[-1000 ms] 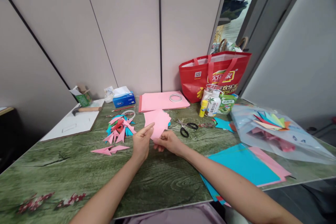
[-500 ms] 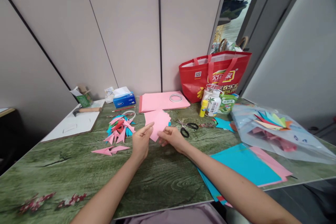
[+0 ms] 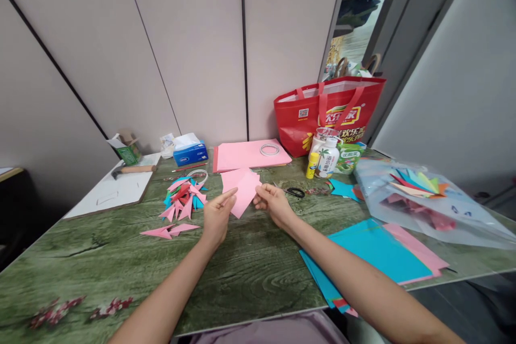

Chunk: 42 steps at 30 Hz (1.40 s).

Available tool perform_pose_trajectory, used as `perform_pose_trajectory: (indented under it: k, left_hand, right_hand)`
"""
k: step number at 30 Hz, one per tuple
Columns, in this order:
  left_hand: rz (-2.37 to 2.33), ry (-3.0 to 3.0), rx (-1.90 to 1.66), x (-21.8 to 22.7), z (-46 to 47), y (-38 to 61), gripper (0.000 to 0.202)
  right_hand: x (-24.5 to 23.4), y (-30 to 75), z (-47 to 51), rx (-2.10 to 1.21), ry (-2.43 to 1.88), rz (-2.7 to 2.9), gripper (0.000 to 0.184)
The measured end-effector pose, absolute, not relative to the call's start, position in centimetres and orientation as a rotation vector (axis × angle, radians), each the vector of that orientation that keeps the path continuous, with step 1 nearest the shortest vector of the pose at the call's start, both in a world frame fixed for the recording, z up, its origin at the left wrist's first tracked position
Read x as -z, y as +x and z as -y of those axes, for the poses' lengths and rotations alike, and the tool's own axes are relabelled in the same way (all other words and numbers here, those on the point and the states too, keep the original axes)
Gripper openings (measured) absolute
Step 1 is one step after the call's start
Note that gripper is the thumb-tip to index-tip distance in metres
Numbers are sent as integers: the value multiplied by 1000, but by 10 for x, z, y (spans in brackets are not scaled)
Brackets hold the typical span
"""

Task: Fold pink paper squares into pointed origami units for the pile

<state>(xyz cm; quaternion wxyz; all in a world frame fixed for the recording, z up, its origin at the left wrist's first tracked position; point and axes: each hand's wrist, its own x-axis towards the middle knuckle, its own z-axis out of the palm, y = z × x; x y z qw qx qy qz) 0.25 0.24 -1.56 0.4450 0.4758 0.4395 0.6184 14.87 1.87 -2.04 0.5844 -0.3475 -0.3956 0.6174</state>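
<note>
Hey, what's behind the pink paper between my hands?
Behind the pink paper, more pink layers peek past its far edge; further back lies a pink stack with a pale ring on top. Whatever the paper covers directly can't be seen.

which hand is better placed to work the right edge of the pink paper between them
Probably the right hand: its fingertips are at that edge of the pink paper, while the left hand is across at the left edge.

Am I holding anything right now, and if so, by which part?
Yes, pink paper: your left hand holds its left edge, and your right hand is at its right edge, though whether it pinches there is unclear.
</note>
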Motion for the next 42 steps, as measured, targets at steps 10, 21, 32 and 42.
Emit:
perform_pose_trajectory:
  k: [10,21,32,42]
  left_hand:
    - [-1153,1266,-1588,12,-2,1,36]
    - [-1024,1627,-1258,17,7,7,41]
    - [-1015,1594,-1227,18,5,7,71]
    - [-995,1362,-1276,9,-1,4,60]
  right_hand:
    - [19,144,-15,-1555,-807,918,35]
    - [23,142,-12,-1581,-690,1107,35]
    - [30,141,-14,-1366,-802,1345,39]
    - [23,142,-11,-1520,-786,1340,38]
